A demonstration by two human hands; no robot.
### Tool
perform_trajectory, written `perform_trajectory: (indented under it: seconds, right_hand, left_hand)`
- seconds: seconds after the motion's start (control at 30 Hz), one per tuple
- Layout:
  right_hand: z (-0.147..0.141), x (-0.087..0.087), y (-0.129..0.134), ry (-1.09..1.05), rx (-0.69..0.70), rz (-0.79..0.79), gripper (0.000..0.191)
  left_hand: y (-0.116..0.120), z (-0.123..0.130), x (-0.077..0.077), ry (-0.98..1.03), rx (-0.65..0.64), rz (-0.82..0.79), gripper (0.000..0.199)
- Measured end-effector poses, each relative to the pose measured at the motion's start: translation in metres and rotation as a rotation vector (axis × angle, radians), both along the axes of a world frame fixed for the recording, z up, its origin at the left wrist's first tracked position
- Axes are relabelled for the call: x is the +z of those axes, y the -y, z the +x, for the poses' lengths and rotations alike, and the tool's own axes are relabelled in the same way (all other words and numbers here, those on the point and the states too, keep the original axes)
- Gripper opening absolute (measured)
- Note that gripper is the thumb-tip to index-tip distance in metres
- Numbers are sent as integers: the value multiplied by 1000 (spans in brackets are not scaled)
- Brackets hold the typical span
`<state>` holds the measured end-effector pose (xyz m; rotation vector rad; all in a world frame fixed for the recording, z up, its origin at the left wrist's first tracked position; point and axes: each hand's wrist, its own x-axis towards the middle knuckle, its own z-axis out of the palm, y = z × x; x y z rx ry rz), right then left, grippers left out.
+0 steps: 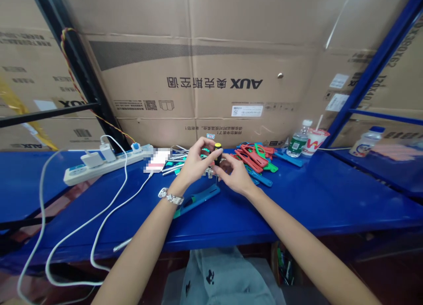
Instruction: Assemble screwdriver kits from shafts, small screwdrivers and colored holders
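A small screwdriver with a yellow-topped black handle stands upright, its thin shaft pointing down. My left hand pinches around its handle, thumb against the near side. My right hand closes in from the other side, thumb and fingertips at the lower handle; a small part between the fingers cannot be made out. Below the shaft lies a long blue plastic piece with a green end, partly covered by my left forearm. Small shiny clear pieces show just behind the hands.
Red, green and blue plastic handles lie piled to the right. Metal rods lie behind my left hand, near a phone on a white cable. A power strip, water bottle and cup stand near the back cardboard.
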<state>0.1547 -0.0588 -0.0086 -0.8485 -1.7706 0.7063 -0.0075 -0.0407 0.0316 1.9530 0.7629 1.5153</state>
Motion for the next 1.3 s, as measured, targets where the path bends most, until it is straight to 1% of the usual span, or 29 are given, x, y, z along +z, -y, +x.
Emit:
perform_trajectory:
  seconds: [0.07, 0.13, 0.2, 0.3, 0.37, 0.43, 0.47, 0.53, 0.57, 0.63, 0.7, 0.77, 0.8, 0.87, 0.93, 0.97, 1.07, 1.1, 1.17, 1.3]
  right_hand:
    - [-4, 0, 0, -78, -2, -38, 38]
    - [-5, 0, 0, -90, 32, -54, 38]
    - [-2, 1, 1, -27, 51, -22, 35]
    - [2, 1, 3, 71, 58, 27, 29]
    - [2, 0, 2, 71, 32, 34, 26]
    - [-1, -2, 1, 19, -13, 22, 28]
    - [-2, -3, 1, -13, -24, 12, 30]
    - [-5, -5, 0, -49, 1, -4, 33]
    - [-6, -5, 0, -51, 28, -8, 34]
    - [-5, -5, 0, -52, 60, -20, 35]
    - [-1, -2, -1, -78, 42, -45, 37]
    - [5, 2, -1, -123, 0, -65, 39]
    - [8, 4, -1, -139, -18, -73, 40]
    - [17, 7, 0, -130, -58, -82, 39]
    - [29, 7, 2, -36, -141, -80, 35]
    - [35, 6, 5, 46, -211, -73, 34]
    - [52, 1, 13, 373, -461, -79, 34]
    - [56, -1, 15, 478, -521, -97, 33]
    - [62, -3, 19, 653, -584, -122, 30]
    - [63, -3, 20, 881, -591, -89, 29]
  left_hand:
    - [0, 1, -1, 31, 57, 23, 27]
    - [1, 0, -1, 49, 74, 22, 31]
    - [2, -3, 2, 42, 27, 4, 31]
    - [4, -8, 6, -41, -107, -56, 27]
    - [5, -8, 8, -70, -126, -83, 23]
    - [5, -5, 7, -29, -60, -69, 23]
    - [4, -3, 6, -5, -17, -56, 26]
    - [2, 1, 4, 31, 51, -36, 33]
    - [1, 1, 4, 44, 70, -34, 33]
    - [0, -1, 2, 66, 93, -38, 26]
    - [0, -7, 0, 56, 119, -42, 20]
    - [4, -14, -5, -56, 135, -44, 18]
    - [7, -18, -9, -161, 123, -44, 15]
    - [14, -24, -19, -393, 48, -36, 10]
    - [21, -26, -29, -572, -14, -15, 8]
    - [23, -26, -34, -628, -24, -3, 8]
    - [26, -21, -42, -709, -7, 5, 7]
    - [25, -19, -43, -718, -2, -7, 6]
    - [23, -17, -44, -725, -4, -40, 6]
    - [16, -18, -47, -717, -30, -47, 12]
